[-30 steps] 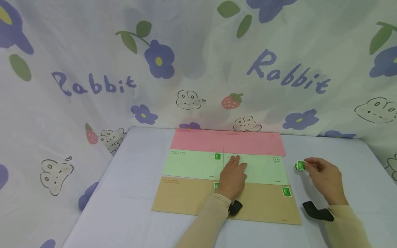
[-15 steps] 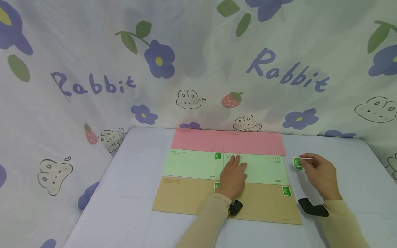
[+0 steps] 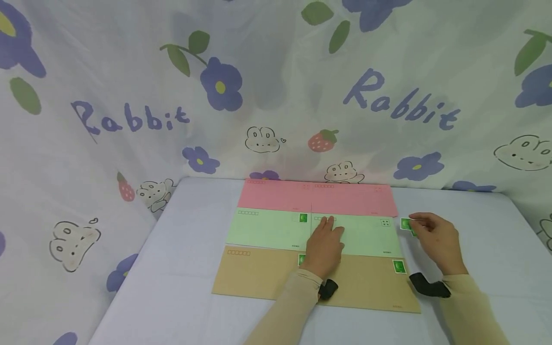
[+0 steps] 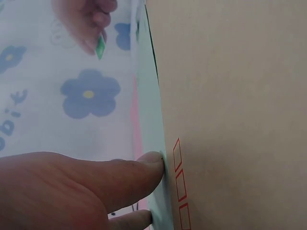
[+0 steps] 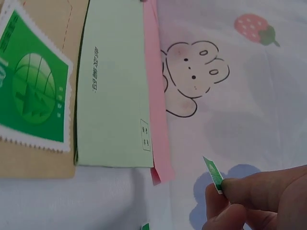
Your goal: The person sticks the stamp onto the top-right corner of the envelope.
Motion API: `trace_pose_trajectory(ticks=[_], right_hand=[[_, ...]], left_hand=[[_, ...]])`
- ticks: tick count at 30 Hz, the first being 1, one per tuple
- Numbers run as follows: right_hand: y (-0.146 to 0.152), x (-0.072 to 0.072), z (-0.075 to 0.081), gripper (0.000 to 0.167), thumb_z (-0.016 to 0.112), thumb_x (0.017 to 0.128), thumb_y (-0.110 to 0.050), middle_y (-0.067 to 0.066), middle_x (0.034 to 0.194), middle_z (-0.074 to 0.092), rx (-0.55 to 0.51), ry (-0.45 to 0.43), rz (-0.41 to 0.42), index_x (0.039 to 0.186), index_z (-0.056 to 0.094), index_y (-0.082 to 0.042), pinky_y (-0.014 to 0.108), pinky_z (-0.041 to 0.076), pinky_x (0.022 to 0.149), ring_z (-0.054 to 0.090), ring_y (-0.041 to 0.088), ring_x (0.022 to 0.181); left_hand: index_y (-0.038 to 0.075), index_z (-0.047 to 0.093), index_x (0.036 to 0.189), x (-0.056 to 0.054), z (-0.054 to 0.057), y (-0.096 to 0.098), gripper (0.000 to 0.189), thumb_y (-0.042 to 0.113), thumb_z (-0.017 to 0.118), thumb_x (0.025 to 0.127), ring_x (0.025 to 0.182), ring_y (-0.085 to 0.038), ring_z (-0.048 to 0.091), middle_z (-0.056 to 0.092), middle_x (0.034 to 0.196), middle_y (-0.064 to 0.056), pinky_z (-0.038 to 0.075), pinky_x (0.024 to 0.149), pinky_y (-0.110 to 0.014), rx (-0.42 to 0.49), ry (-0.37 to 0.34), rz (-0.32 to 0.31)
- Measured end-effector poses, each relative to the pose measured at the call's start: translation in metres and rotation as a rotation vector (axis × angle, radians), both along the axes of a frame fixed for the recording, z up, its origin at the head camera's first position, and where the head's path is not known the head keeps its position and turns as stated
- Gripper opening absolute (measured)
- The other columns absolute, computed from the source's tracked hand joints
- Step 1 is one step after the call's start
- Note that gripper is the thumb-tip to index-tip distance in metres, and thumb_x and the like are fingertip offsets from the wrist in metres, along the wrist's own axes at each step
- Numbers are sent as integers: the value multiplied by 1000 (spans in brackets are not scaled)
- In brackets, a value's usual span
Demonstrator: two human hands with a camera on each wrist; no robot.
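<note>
My right hand [image 3: 437,242] pinches a small green postage stamp [image 3: 405,224] between thumb and fingers, just right of the right green envelope [image 3: 366,237]. In the right wrist view that stamp [image 5: 214,175] is tilted at the fingertips. Another green stamp [image 3: 414,233] lies on the table, partly hidden by the hand. My left hand [image 3: 323,249] rests on the left part of the same green envelope, fingers extended near its row of printed boxes. A printed stamp square [image 3: 385,223] shows at that envelope's upper right corner.
The left green envelope [image 3: 267,230] bears a stamp [image 3: 304,218]. Brown envelopes in front bear stamps too, one at the right corner [image 3: 399,267], another [image 3: 301,259] partly behind my left hand. Pink envelopes [image 3: 276,196] lie at the back, before a rabbit-print curtain [image 3: 267,96].
My right hand has moved left with the pinched stamp, off the other stamp and closer to the green envelope. The left hand has stayed in place.
</note>
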State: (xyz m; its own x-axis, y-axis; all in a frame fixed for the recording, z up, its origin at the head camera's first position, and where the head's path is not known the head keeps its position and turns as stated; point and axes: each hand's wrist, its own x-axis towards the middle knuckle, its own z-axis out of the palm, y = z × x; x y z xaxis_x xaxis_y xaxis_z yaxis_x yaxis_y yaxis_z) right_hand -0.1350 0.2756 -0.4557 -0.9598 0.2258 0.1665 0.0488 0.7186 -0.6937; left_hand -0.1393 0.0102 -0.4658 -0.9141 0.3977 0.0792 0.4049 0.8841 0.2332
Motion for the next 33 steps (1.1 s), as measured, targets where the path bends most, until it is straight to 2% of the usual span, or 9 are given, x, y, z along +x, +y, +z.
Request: trace_pose_trajectory(ticks=[27, 33], right_hand=[[-10, -16, 3, 35, 58, 102, -23, 21, 102, 69, -5, -82, 42, 121, 67, 4, 23, 46, 50, 57, 17, 73], [-10, -21, 2, 35, 59, 102, -25, 21, 102, 69, -12, -83, 61, 120, 68, 4, 24, 46, 50, 56, 19, 74]], left_hand=[[13, 68, 130, -2, 3, 2, 37, 24, 70, 95, 141, -30, 43, 52, 148, -15, 32, 118, -32, -11, -11, 14], [11, 69, 128, -1, 4, 2, 36, 23, 72, 94, 140, -31, 46, 54, 146, -17, 34, 117, -33, -4, 14, 6]])
